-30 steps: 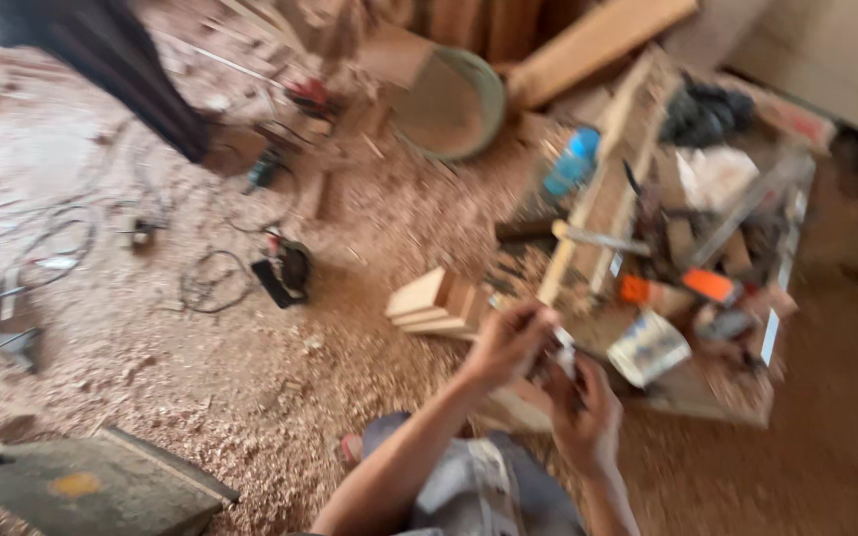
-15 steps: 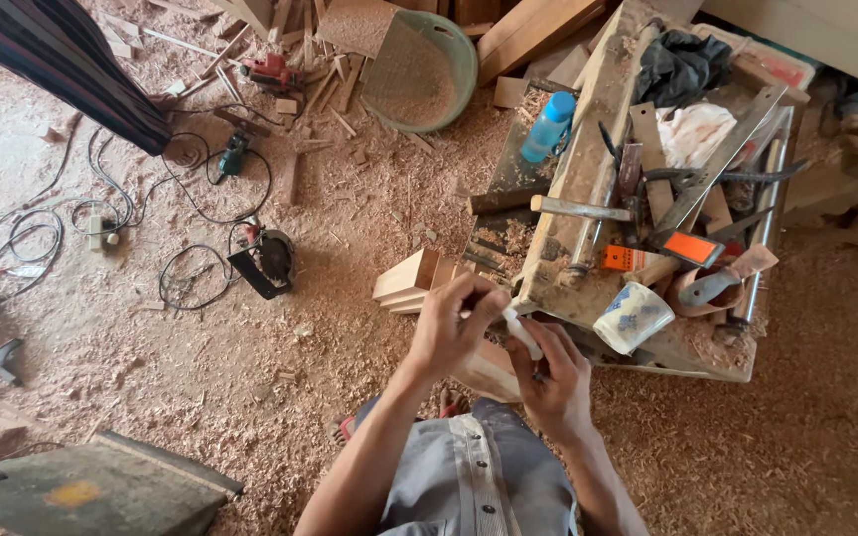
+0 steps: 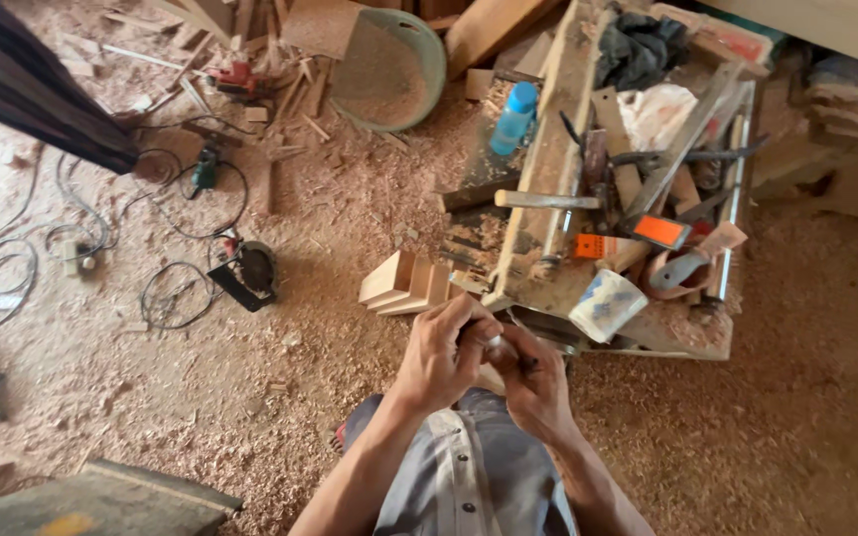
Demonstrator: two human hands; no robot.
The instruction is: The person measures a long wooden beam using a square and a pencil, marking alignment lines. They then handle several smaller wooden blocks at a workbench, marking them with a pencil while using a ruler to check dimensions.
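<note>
Both my hands meet in front of my chest, just above my grey shirt. My left hand [image 3: 441, 354] curls its fingers around a small pale object [image 3: 494, 341], too small to identify. My right hand [image 3: 535, 382] pinches the same object from the other side, fingers closed. The two hands touch each other. Right behind them is the near edge of a low wooden workbench [image 3: 538, 283] strewn with tools.
On the bench stand a white paper cup [image 3: 606, 306], a blue bottle [image 3: 513, 117] and an orange tool [image 3: 660, 231]. Stacked wood blocks [image 3: 404, 283], a power saw [image 3: 250, 273] with cables, and a green basin [image 3: 431, 55] lie on the sawdust floor. A dark plank [image 3: 101, 501] lies lower left.
My hands have drawn slightly closer together around the small object and lower toward my body. The view has steadied and sharpened.
</note>
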